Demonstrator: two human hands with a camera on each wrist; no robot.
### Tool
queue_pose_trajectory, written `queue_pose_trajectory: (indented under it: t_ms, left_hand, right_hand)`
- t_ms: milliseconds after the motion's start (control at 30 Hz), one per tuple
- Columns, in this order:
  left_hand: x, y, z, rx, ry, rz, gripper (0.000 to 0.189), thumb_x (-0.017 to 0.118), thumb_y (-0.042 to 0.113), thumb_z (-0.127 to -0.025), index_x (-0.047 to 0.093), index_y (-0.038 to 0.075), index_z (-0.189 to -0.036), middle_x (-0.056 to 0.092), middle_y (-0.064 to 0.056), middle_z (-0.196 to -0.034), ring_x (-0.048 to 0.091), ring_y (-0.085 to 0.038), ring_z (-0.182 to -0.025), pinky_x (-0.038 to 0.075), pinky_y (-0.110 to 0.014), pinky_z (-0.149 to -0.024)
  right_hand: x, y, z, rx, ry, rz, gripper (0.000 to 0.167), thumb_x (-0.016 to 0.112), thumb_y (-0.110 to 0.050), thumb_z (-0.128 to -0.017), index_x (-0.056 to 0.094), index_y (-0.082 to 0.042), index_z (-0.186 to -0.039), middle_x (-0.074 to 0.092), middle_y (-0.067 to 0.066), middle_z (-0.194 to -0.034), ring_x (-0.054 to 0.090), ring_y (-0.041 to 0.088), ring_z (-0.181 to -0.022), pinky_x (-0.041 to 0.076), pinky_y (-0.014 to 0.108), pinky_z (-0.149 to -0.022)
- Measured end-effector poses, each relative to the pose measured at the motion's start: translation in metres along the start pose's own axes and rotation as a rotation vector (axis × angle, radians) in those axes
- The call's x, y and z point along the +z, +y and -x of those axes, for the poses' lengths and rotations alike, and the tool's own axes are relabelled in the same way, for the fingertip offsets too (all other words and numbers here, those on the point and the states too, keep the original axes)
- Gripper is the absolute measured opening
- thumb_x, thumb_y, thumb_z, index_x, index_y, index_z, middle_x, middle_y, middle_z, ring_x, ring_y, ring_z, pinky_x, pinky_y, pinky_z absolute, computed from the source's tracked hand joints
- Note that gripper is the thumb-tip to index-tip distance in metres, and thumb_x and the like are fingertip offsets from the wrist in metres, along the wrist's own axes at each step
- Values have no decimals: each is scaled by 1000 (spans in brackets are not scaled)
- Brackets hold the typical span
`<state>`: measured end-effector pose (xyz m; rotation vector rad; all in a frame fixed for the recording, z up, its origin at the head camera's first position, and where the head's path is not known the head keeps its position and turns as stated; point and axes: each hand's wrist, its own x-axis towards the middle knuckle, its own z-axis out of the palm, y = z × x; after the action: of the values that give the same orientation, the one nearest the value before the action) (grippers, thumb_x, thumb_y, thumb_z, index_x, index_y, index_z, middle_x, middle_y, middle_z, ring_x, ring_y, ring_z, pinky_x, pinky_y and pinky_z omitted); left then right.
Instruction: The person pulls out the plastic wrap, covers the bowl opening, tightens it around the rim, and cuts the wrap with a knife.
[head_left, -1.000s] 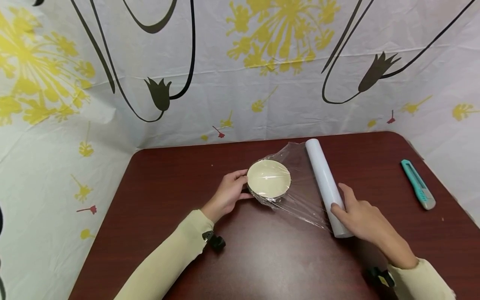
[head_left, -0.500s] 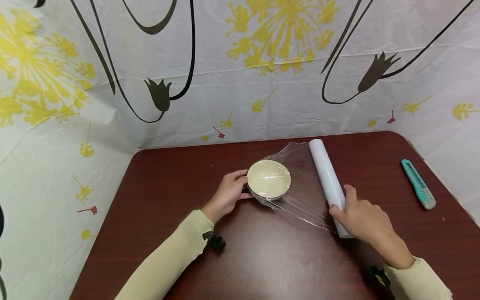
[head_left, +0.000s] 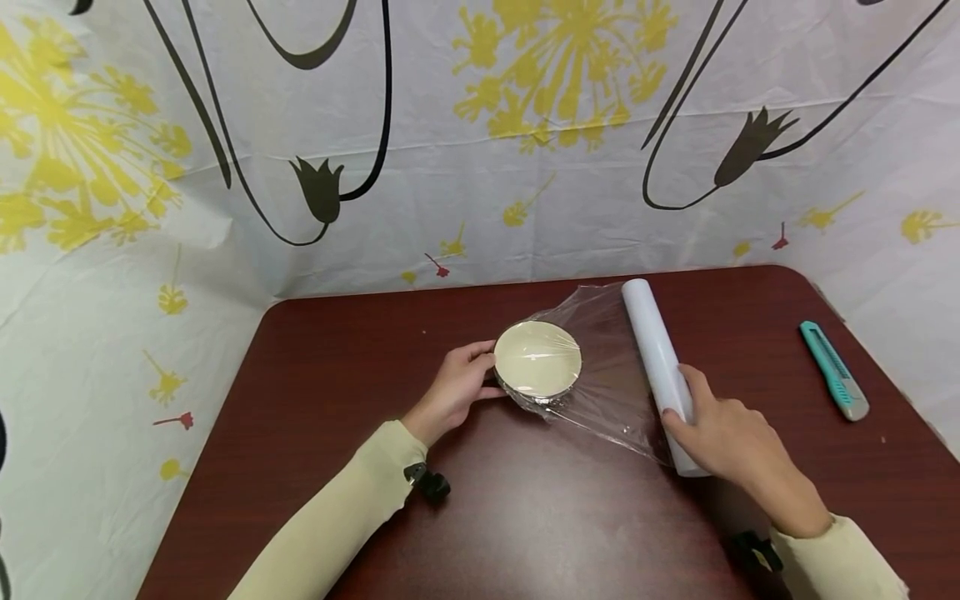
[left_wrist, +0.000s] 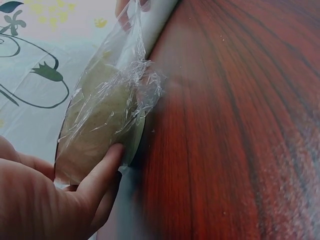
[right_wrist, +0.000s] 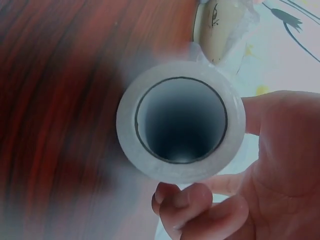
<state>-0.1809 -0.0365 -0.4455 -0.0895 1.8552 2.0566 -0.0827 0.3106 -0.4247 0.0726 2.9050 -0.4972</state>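
A cream bowl (head_left: 537,360) stands on the table, its mouth covered by clear plastic wrap (head_left: 609,392). My left hand (head_left: 453,388) holds the bowl at its left side, and in the left wrist view the thumb presses crumpled film against the bowl's wall (left_wrist: 97,112). From the bowl the wrap stretches to a white roll of plastic wrap (head_left: 654,358) lying at a slant on the right. Near the roll's front end my right hand (head_left: 733,440) grips it between thumb and fingers. The right wrist view looks into the hollow core of the roll (right_wrist: 181,120), with curled fingers beneath it.
A teal utility knife (head_left: 834,370) lies on the right of the dark red-brown table (head_left: 337,367). Behind the table hangs a white sheet (head_left: 420,167) printed with flowers. Each wrist wears a small black camera (head_left: 427,482).
The roll and my right hand have shifted slightly to the right, and the wrap between roll and bowl spans a little wider. My left hand and the bowl have stayed in place.
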Motion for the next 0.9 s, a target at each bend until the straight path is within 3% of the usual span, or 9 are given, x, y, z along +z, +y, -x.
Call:
queue_pose_trajectory:
  t_ms: [267,567,900]
  left_hand:
    - [-1,1,1,0,-13,5,46,49,7,-116,49,-8,-159,56,-26,-157,64,-39,-134,65,-49,-94]
    - [-3,-1,0,-1,-18,15,45,49,7,-115,51,-9,-158,57,-26,-155,64,-39,-134,65,-50,-94]
    - [-3,-1,2,-19,-18,13,49,51,11,-116,47,-6,-161,53,-26,-159,61,-39,-139,65,-49,-95]
  right_hand:
    - [-3,2,0,-18,-11,-10,80,56,-47,-111,22,1,-166,67,37,-100,66,38,-70,51,52,-55]
    - [-4,1,0,-16,-7,-13,80,56,-48,-111,23,3,-164,67,36,-99,66,37,-70,51,51,-55]
    - [-3,3,-1,-22,-7,-9,79,55,-49,-112,26,5,-161,67,38,-103,68,42,-76,54,58,-61]
